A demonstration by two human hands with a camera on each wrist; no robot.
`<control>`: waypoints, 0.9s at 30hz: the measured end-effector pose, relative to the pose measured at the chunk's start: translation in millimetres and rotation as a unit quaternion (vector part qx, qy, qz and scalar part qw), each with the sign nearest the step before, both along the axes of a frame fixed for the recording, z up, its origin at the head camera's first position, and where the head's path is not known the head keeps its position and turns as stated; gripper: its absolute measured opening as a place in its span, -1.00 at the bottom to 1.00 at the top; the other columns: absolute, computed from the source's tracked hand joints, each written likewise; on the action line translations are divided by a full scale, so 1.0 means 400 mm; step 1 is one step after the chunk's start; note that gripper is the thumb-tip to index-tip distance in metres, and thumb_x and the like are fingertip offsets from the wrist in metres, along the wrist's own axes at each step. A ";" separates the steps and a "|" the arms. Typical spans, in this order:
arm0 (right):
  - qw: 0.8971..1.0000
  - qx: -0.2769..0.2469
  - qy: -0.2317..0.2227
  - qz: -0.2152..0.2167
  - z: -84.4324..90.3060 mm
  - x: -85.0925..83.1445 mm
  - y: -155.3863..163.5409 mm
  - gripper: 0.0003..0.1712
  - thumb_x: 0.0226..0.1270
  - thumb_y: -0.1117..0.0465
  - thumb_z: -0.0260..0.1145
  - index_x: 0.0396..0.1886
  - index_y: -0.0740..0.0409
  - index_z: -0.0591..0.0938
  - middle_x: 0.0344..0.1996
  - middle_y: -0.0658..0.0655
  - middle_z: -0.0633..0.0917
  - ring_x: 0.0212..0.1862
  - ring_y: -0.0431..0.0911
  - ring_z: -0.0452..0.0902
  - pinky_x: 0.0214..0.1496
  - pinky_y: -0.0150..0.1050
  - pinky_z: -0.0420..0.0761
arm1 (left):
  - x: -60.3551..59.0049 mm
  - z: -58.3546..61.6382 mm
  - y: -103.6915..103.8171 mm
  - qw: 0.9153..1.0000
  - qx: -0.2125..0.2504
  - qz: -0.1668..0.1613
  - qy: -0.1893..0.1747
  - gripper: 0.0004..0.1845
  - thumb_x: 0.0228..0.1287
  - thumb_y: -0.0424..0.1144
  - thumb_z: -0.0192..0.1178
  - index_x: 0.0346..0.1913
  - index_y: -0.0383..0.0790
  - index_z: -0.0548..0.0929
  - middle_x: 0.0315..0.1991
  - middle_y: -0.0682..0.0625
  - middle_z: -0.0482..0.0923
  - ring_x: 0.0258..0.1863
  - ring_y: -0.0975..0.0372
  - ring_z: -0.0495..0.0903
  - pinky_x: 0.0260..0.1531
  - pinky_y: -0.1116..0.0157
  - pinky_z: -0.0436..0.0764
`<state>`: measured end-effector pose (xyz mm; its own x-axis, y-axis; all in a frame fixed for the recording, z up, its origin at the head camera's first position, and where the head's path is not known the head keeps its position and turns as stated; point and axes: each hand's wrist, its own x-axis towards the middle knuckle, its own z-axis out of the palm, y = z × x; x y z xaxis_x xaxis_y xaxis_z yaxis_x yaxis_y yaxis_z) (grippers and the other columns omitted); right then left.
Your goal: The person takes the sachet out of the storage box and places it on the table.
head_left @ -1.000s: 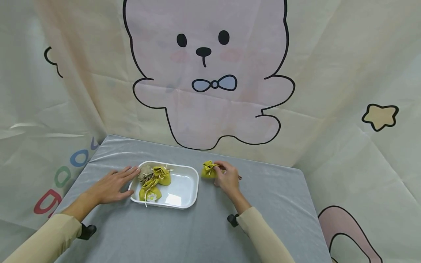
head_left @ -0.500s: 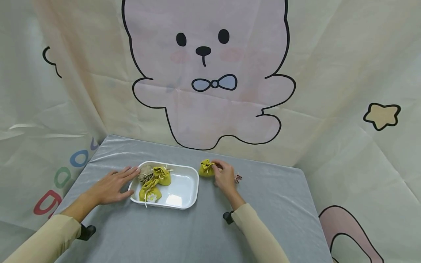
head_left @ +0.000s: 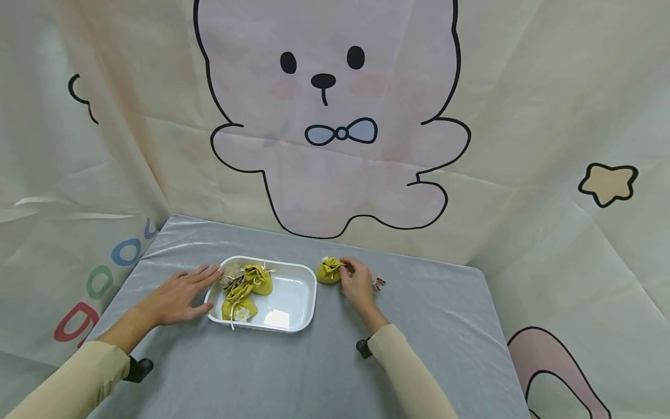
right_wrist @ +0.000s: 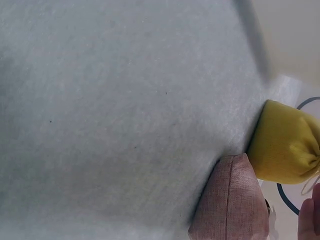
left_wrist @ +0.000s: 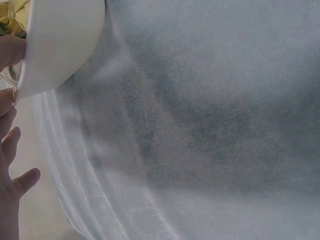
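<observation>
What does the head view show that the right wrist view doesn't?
Only the head view shows the left hand resting flat against the white rectangular plastic tray, which holds small yellow drawstring pouches. Only the right wrist view shows the pink woven fabric pouch clearly, touching the yellow one. Both show the yellow drawstring fabric pouch on the grey tablecloth, at the right hand.

Only partial coloured letters on backdrop point(head_left: 99, 273)

Small yellow drawstring pouch point(head_left: 329, 272) sits cinched on the grey cloth.
</observation>
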<state>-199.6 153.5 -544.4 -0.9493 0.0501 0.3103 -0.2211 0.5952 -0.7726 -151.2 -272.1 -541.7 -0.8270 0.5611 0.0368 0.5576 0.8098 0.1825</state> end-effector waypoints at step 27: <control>0.987 0.034 -0.003 0.155 0.097 0.016 -0.127 -0.36 0.22 0.19 0.48 0.31 0.11 0.54 0.22 0.13 0.62 0.26 0.00 0.53 0.29 -0.04 0.46 | 0.000 0.005 -0.002 1.000 0.008 -0.006 -0.003 -0.20 0.30 0.10 0.22 0.47 -0.29 0.33 0.45 -0.24 0.29 0.38 -0.16 0.32 0.11 -0.23 0.39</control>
<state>-193.0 102.8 -505.6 -0.9175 -0.2646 0.2970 -0.3965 0.5497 -0.7353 -151.1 -273.1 -539.8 -0.8207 0.5699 0.0416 0.5657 0.8002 0.1990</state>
